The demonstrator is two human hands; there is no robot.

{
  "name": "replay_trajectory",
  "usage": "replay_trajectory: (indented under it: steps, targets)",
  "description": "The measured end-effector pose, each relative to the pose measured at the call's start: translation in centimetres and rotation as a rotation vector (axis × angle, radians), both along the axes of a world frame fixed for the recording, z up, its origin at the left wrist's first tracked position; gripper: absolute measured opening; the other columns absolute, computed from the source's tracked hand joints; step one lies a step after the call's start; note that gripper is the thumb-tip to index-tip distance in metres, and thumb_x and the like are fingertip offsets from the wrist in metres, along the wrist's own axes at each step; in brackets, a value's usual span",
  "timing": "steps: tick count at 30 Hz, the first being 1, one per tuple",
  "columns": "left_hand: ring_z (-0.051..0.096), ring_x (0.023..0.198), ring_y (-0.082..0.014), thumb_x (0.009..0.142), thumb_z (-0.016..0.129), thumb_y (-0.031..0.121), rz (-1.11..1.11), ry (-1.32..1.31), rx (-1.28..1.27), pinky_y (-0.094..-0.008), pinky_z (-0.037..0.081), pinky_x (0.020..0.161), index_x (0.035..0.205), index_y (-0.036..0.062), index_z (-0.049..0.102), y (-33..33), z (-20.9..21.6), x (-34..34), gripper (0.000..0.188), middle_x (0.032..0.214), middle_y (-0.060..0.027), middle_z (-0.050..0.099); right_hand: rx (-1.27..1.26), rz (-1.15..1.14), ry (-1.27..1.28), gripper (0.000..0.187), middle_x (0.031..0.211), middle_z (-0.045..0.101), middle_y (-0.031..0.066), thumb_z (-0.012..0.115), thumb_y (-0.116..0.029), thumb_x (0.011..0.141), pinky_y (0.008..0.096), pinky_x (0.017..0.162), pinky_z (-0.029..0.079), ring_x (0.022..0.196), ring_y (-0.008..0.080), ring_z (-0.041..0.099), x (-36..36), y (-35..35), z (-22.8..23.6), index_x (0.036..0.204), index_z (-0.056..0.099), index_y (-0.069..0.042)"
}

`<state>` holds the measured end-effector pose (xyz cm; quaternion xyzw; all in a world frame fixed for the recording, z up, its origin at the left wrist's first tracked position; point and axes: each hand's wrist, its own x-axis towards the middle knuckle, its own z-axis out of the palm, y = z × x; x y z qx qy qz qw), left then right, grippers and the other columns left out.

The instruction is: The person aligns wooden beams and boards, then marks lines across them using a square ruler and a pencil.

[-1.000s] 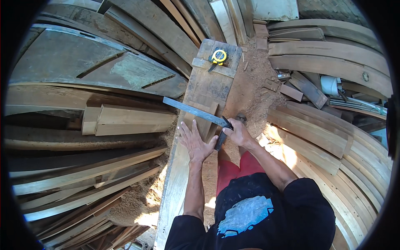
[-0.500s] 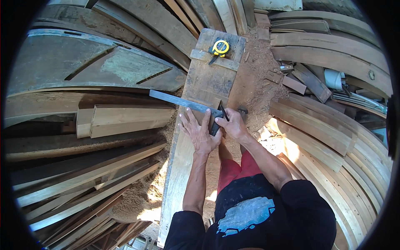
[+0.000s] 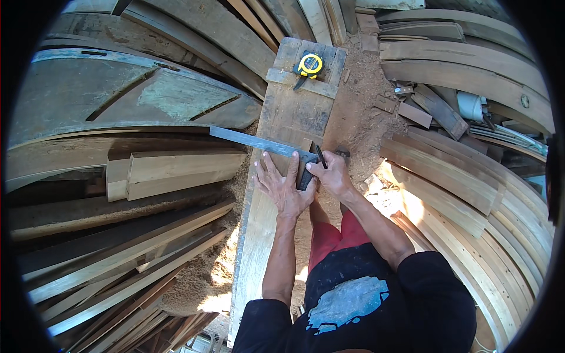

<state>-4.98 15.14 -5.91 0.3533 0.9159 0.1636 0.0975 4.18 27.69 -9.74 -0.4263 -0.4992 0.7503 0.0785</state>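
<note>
A metal try square [image 3: 241, 139] lies across a pale wooden board [image 3: 256, 235], its blade reaching past the board's left edge. My left hand [image 3: 286, 189] holds it down with fingers spread, the fingertips on the blade and the thumb side against the dark stock [image 3: 305, 176]. In my right hand [image 3: 333, 177], closed beside the stock, is a slim black pen [image 3: 321, 155]. Its lower end is hidden by the fingers and the square. A small wood piece [image 3: 306, 144] shows just beyond the blade.
A yellow and black tape measure [image 3: 310, 63] rests at the far end of the worn bench [image 3: 297, 109]. Stacked timber [image 3: 185, 170] stands close on the left, with more planks [image 3: 447, 170] on the right. Sawdust [image 3: 360, 109] covers the ground beside the bench.
My right hand and the pen have shifted slightly to the right along the square. My left hand keeps its hold, and the square stays at nearly the same place on the board.
</note>
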Motion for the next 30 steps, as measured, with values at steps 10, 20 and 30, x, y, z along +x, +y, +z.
replay_trajectory:
  steps: [10,20,30]
  targets:
    - [0.014,0.157,-0.0588,0.076,0.084,0.049,-0.006,0.014,0.007,-0.0730,0.008,0.124,0.157,0.0426,0.054,0.1,0.0,0.0,0.087,0.174,-0.0319,0.019,-0.046,-0.009,-0.013,0.019,0.088,0.070,0.0021,0.080,-0.011,0.093,0.0295,0.068,0.051,0.079,0.0078,0.060,-0.1,0.2,0.0,0.101,0.071,0.003]
    - [0.012,0.158,-0.0592,0.074,0.084,0.049,-0.004,-0.001,0.037,-0.0744,0.008,0.123,0.158,0.0448,0.052,0.0,-0.4,0.0,0.090,0.176,-0.0298,0.015,-0.105,0.028,-0.032,0.017,0.097,0.069,-0.0002,0.077,-0.007,0.097,0.0255,0.075,0.051,0.085,0.0063,0.061,-0.1,0.4,0.7,0.110,0.070,0.001]
    - [0.010,0.158,-0.0603,0.073,0.083,0.052,-0.001,-0.009,0.032,-0.0755,0.006,0.123,0.157,0.0442,0.054,-0.1,-0.6,0.0,0.089,0.176,-0.0308,0.015,-0.074,-0.024,-0.001,0.023,0.087,0.070,0.0028,0.080,-0.013,0.093,0.0295,0.067,0.051,0.077,0.0085,0.061,-0.2,0.0,-0.1,0.103,0.070,0.005]
